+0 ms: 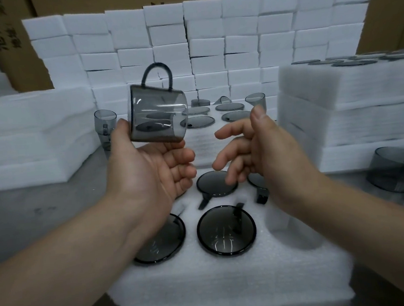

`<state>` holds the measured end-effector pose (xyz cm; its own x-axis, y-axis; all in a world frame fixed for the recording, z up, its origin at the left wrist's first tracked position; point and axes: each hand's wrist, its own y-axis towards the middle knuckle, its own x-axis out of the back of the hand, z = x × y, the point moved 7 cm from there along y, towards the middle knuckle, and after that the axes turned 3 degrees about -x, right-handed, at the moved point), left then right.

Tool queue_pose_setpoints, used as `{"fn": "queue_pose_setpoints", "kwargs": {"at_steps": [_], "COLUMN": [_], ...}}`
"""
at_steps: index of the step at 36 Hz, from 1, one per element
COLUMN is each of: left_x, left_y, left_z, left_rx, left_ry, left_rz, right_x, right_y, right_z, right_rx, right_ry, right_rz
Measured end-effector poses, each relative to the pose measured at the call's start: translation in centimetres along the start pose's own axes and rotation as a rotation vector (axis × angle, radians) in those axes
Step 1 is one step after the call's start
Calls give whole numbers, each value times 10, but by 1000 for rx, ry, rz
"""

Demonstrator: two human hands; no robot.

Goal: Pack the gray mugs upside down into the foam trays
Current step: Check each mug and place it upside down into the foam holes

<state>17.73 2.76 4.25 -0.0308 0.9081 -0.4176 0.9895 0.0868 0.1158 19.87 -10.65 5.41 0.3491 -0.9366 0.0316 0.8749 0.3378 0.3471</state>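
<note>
Your left hand (146,172) is gripping a gray mug (156,113) between thumb and fingers, tilted handle-up above the foam tray (220,285); your right hand (264,147) is hovering beside it, relaxed and holding nothing.

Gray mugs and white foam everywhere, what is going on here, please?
A person is filling a foam tray. The left hand holds one gray mug above the tray, tilted on its side with the handle up. The right hand is open beside it and holds nothing. At least four packed mugs sit upside down in the tray; a pocket at the front right looks empty. More loose mugs wait at the right.
</note>
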Motion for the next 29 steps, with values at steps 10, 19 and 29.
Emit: {"fn": "queue_pose_setpoints", "kwargs": {"at_steps": [10, 19, 29], "left_x": [-15, -26, -53], "left_y": [-7, -21, -45], "left_z": [-5, -21, -14], "left_rx": [-89, -429, -522], "left_ry": [138, 361, 816], "left_rz": [109, 161, 331], "right_x": [6, 22, 32], "right_y": [1, 10, 14], "right_z": [-2, -13, -21], "right_rx": [-13, -137, -304], "right_ry": [1, 209, 497], "right_rz": [-64, -154, -156]}}
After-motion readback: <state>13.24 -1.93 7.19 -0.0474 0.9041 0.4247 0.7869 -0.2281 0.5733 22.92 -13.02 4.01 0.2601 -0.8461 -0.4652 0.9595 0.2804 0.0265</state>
